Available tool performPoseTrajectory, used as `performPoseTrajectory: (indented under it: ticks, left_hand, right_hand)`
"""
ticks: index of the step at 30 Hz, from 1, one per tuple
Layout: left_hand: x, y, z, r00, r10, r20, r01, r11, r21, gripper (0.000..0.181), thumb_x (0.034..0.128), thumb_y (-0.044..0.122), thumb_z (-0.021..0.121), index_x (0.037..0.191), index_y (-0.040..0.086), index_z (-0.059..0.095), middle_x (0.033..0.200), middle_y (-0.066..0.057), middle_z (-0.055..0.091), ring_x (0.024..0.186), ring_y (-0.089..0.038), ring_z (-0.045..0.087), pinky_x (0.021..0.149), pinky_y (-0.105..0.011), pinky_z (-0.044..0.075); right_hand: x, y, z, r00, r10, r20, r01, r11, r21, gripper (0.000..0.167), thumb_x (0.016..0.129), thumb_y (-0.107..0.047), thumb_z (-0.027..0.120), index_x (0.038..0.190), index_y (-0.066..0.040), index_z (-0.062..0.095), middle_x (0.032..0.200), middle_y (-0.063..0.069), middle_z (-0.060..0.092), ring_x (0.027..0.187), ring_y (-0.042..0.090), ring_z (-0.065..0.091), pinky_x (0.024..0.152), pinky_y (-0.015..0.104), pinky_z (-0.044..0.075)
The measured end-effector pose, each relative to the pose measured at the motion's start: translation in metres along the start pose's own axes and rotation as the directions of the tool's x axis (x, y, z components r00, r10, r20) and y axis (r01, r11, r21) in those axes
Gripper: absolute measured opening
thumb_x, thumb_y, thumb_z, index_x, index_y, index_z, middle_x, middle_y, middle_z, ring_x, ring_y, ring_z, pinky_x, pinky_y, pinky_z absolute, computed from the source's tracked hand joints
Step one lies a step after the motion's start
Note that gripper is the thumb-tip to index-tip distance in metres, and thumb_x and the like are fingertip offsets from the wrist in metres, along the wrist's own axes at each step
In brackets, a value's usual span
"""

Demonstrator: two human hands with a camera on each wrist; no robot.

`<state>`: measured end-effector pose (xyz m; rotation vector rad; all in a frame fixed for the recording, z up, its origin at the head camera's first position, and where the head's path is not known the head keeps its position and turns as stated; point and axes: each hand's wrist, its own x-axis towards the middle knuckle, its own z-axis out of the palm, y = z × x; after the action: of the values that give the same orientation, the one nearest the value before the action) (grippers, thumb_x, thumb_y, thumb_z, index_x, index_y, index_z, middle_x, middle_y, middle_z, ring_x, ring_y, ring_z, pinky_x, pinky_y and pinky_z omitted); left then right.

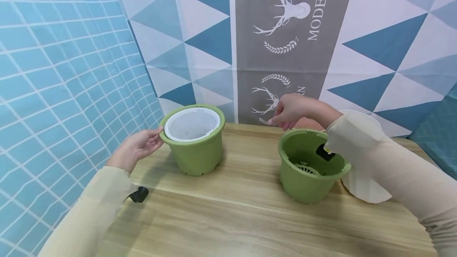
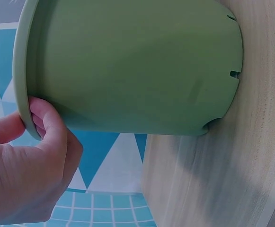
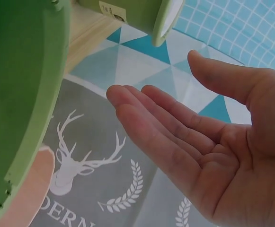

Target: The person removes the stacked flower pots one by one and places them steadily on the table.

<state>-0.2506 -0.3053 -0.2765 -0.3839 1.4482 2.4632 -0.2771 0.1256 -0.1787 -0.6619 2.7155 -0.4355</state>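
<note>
My left hand (image 1: pixel 141 145) pinches the rim of a green flowerpot (image 1: pixel 196 158) that stands upright at the back left of the table. In the left wrist view the thumb is outside that rim and the fingers (image 2: pixel 45 116) are tucked beneath it. A white inner pot (image 1: pixel 192 124) sits inside the green one. Over the back rim of a second green flowerpot (image 1: pixel 305 185), to the right, hovers my right hand (image 1: pixel 290 110). Its palm and loosely extended fingers (image 3: pixel 161 137) hold nothing in the right wrist view. Slots show in the second pot's bottom.
A white container (image 1: pixel 367 185) stands behind the right flowerpot, partly hidden by my sleeve. Something pinkish-orange (image 1: pixel 308 123) shows behind that pot's rim. The wooden table (image 1: pixel 228 217) meets a patterned cloth wall (image 1: pixel 210 50) at the back and a blue tiled sheet (image 1: pixel 53 70) on the left.
</note>
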Motion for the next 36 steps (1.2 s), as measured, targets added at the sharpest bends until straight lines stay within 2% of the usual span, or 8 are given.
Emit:
performPoseTrajectory:
  ticks: [6,11,16,24,29,32,36]
  left_hand:
    - [0.002,-0.002,0.004,1.000,0.002,-0.005,-0.002,1.000,0.017,0.013,0.0938,0.005,0.058,0.101,0.004,0.048,0.086,-0.003,0.063,0.081,-0.009,0.064,0.080,-0.015,0.059]
    - [0.002,-0.003,0.004,1.000,0.005,-0.008,-0.005,1.000,0.021,0.008,0.0943,0.005,0.057,0.098,0.004,0.050,0.085,-0.003,0.062,0.080,-0.009,0.063,0.080,-0.015,0.059]
    - [0.000,-0.002,0.003,1.000,0.002,-0.013,-0.002,1.000,0.010,0.007,0.0936,0.004,0.058,0.097,0.005,0.051,0.085,-0.003,0.063,0.080,-0.009,0.063,0.080,-0.015,0.059]
    - [-0.001,0.000,0.002,1.000,0.001,-0.015,-0.001,1.000,0.021,0.009,0.0933,0.005,0.059,0.098,0.006,0.052,0.086,-0.002,0.063,0.081,-0.008,0.064,0.080,-0.015,0.059]
    - [-0.001,-0.001,0.003,1.000,0.001,-0.016,0.000,1.000,0.022,0.010,0.0937,0.005,0.058,0.099,0.005,0.051,0.086,-0.003,0.063,0.080,-0.008,0.064,0.080,-0.015,0.059]
    - [-0.001,-0.001,0.002,1.000,-0.001,-0.015,0.002,1.000,0.022,0.007,0.0940,0.005,0.058,0.098,0.005,0.052,0.085,-0.003,0.063,0.080,-0.008,0.064,0.079,-0.014,0.059]
    - [0.000,-0.001,0.001,1.000,-0.001,-0.011,0.001,1.000,0.016,0.004,0.0938,0.005,0.058,0.095,0.005,0.054,0.085,-0.003,0.063,0.080,-0.008,0.063,0.079,-0.015,0.059]
  right_hand:
    - [0.010,-0.005,0.004,1.000,0.020,0.010,-0.020,1.000,-0.022,0.032,0.095,-0.030,0.061,0.103,0.000,0.070,0.093,0.013,0.075,0.081,0.019,0.073,0.072,0.028,0.064]
    - [0.017,-0.013,0.005,1.000,0.024,0.007,-0.024,0.999,-0.034,0.035,0.094,-0.030,0.061,0.107,0.002,0.068,0.095,0.015,0.074,0.075,0.015,0.073,0.074,0.028,0.064]
    - [0.026,-0.024,0.006,1.000,0.025,-0.004,-0.025,0.998,-0.061,0.034,0.094,-0.031,0.061,0.101,0.002,0.069,0.096,0.017,0.074,0.070,0.012,0.072,0.076,0.030,0.064]
    - [0.040,-0.045,0.009,0.999,0.037,-0.027,-0.038,0.999,-0.019,0.033,0.092,-0.029,0.065,0.088,0.003,0.066,0.096,0.019,0.072,0.080,0.023,0.072,0.070,0.027,0.064]
    - [0.048,-0.056,0.013,0.999,0.027,-0.046,-0.028,0.999,-0.033,0.033,0.090,-0.029,0.067,0.089,0.004,0.066,0.090,0.017,0.073,0.061,0.013,0.067,0.061,0.023,0.063]
    - [0.055,-0.063,0.016,0.998,0.025,-0.060,-0.028,0.998,-0.055,0.030,0.089,-0.029,0.067,0.081,0.000,0.063,0.085,0.015,0.073,0.056,0.011,0.065,0.058,0.023,0.062]
    - [0.063,-0.073,0.022,0.997,0.029,-0.075,-0.035,0.996,-0.082,0.032,0.089,-0.028,0.067,0.069,-0.006,0.057,0.070,0.008,0.068,0.055,0.013,0.066,0.061,0.026,0.064]
